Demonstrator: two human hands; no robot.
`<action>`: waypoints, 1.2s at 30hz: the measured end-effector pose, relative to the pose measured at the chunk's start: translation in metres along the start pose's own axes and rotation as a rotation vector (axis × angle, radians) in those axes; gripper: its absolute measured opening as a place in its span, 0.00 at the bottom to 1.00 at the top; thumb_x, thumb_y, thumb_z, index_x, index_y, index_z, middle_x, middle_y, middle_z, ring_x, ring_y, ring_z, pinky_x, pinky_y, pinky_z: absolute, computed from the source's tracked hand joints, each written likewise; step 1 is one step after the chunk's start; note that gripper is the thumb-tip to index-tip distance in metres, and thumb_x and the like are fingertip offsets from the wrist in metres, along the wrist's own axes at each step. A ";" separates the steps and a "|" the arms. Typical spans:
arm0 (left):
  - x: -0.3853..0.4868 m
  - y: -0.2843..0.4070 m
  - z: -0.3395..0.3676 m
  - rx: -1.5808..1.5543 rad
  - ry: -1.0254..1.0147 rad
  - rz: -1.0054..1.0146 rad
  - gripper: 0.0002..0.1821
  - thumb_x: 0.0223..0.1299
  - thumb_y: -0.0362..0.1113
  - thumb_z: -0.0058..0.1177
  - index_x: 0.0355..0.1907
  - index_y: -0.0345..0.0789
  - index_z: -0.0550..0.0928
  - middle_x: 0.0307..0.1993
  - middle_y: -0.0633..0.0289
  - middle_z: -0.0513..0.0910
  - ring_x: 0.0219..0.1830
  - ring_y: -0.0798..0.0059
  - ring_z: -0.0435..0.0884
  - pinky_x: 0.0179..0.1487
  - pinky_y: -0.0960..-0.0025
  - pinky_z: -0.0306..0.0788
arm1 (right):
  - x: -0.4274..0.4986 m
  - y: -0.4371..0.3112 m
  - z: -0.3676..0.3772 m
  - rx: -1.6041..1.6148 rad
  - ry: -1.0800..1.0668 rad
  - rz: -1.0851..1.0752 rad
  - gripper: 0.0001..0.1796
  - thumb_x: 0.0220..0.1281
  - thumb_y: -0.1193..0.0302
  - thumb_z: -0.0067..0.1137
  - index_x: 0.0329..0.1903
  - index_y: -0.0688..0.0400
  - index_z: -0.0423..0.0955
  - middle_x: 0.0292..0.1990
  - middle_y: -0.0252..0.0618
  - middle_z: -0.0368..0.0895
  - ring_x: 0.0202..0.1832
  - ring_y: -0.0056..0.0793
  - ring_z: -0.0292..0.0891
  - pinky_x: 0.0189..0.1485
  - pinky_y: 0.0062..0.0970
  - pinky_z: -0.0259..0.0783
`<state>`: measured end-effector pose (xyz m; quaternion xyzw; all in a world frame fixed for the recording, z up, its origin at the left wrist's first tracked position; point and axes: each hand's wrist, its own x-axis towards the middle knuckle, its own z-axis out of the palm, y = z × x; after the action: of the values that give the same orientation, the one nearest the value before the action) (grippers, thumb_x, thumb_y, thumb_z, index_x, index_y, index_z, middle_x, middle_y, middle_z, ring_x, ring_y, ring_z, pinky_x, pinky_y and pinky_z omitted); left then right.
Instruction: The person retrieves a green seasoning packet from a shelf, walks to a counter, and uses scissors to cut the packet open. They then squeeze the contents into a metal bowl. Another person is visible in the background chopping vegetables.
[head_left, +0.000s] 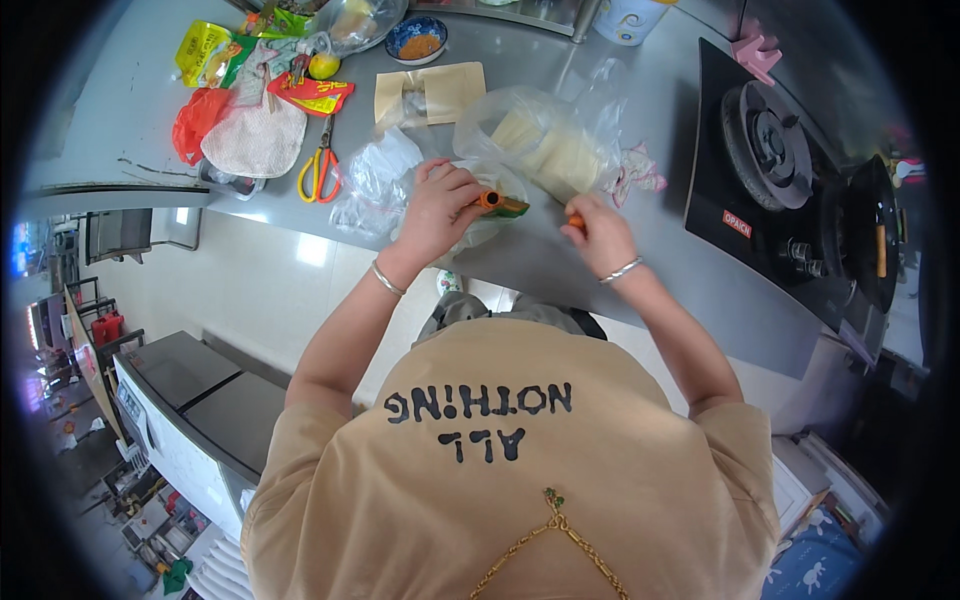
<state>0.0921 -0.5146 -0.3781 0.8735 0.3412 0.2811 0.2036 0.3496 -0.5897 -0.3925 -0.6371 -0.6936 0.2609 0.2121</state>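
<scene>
My left hand (444, 202) grips a small orange spout (491, 199) with a round dark opening, and a green part (514, 208) sticks out beside it. The rest of that item is covered by my fingers. Beneath this hand lies a clear plastic bag (484, 238) at the counter's front edge. My right hand (601, 234), a short way to the right, pinches a small orange piece (576, 221), perhaps a cap. Just beyond it lies a clear plastic bag (551, 146) with pale flat sheets inside. A crumpled plastic bag (379, 176) rests left of my left hand.
Orange-handled scissors (320, 172) lie left on the grey counter (660, 262), near a white cloth (259, 139) and several food packets. A kraft paper pouch (457, 90) and a blue patterned bowl (417, 41) of brownish powder stand behind. A gas hob (757, 225) is at right.
</scene>
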 end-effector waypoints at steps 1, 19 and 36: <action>-0.002 -0.002 -0.001 0.009 0.013 -0.007 0.09 0.47 0.31 0.62 0.34 0.37 0.82 0.32 0.65 0.78 0.41 0.67 0.75 0.61 0.58 0.58 | -0.003 0.010 0.018 0.006 0.013 -0.027 0.13 0.49 0.76 0.63 0.38 0.58 0.70 0.36 0.44 0.73 0.36 0.47 0.75 0.38 0.40 0.71; -0.009 -0.017 -0.002 0.016 0.059 0.097 0.11 0.47 0.29 0.61 0.37 0.41 0.82 0.31 0.69 0.76 0.39 0.69 0.74 0.62 0.57 0.58 | -0.034 -0.005 0.079 -0.039 0.173 0.209 0.13 0.52 0.76 0.59 0.43 0.57 0.74 0.44 0.40 0.72 0.38 0.43 0.76 0.39 0.37 0.72; -0.011 -0.038 0.002 -0.048 0.070 0.244 0.12 0.49 0.31 0.58 0.39 0.44 0.83 0.31 0.70 0.74 0.41 0.72 0.74 0.61 0.55 0.57 | -0.100 -0.072 0.118 -0.064 0.359 0.470 0.11 0.54 0.79 0.57 0.42 0.57 0.75 0.43 0.39 0.74 0.30 0.36 0.78 0.34 0.34 0.74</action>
<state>0.0682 -0.4965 -0.4040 0.8932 0.2324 0.3422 0.1765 0.2301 -0.7032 -0.4343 -0.8225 -0.4864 0.1641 0.2448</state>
